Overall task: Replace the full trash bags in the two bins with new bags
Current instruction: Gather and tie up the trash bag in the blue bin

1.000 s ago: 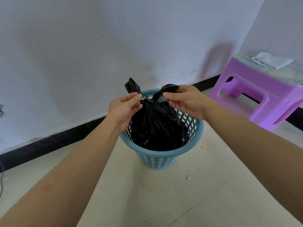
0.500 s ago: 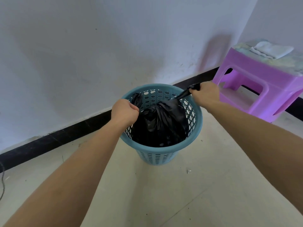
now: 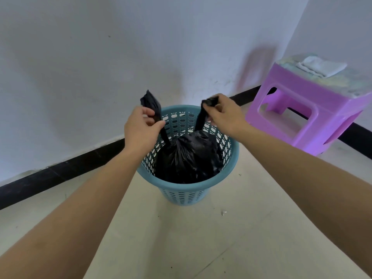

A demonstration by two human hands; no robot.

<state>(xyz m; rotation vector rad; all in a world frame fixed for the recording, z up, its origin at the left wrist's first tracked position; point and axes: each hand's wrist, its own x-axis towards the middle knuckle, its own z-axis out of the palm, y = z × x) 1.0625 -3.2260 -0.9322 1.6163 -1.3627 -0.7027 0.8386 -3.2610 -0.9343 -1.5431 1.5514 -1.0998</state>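
A blue perforated plastic bin (image 3: 187,193) stands on the pale floor by the wall. Inside it sits a full black trash bag (image 3: 188,158), its neck gathered into a knot with two twisted ends rising from it. My left hand (image 3: 142,127) pinches the left end above the bin's left rim. My right hand (image 3: 223,114) grips the right end above the far right rim. Both ends are held up and apart. The bag's lower part is hidden by the bin wall.
A purple plastic stool (image 3: 308,111) stands to the right against the wall, with a folded white cloth (image 3: 322,66) on top. A black baseboard (image 3: 60,174) runs along the white wall. A small scrap (image 3: 223,212) lies on the floor near the bin.
My hands pulled the two bag ends outward and low half a second ago; now both have come back up above the bin rim, still holding the ends.
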